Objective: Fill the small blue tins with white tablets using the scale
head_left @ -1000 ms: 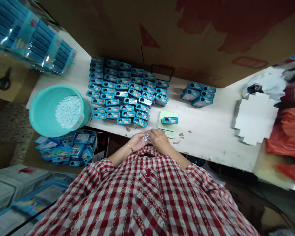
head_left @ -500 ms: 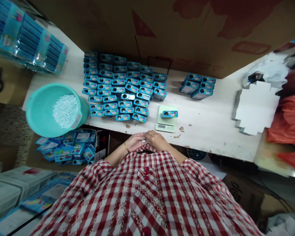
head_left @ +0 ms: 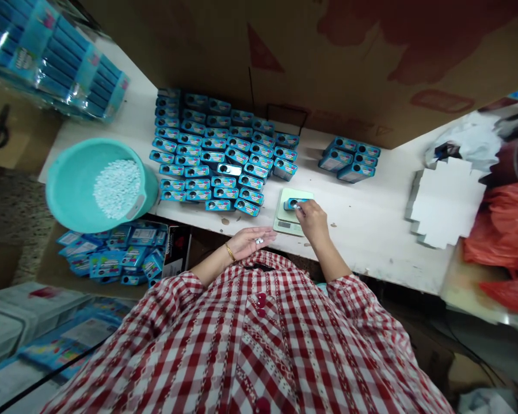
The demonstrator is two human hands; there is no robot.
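My left hand (head_left: 251, 242) is palm up by the table's front edge, fingers stretched out, with a few small white pellets (head_left: 259, 240) in its palm. Over the kitchen scale (head_left: 287, 217) my right hand (head_left: 313, 219) pinches a white pellet at the top of a small blue tin (head_left: 292, 203). That tin stands on the scale's pale green platform, partly covered by my fingers. Left of the scale, several rows of similar blue tins (head_left: 224, 182) stand upright, each with a dark round opening on top.
A turquoise tub (head_left: 64, 184) with many white pellets stands at left. A smaller group of blue tins (head_left: 349, 158) is behind the scale to the right. A big cardboard box (head_left: 328, 75) blocks the back. White flattened cartons (head_left: 449, 201) and red plastic bags (head_left: 509, 230) lie at right.
My two hands were together at the table edge and are now apart. My right hand has moved forward to the tin on the scale; the left has opened out, showing pellets.
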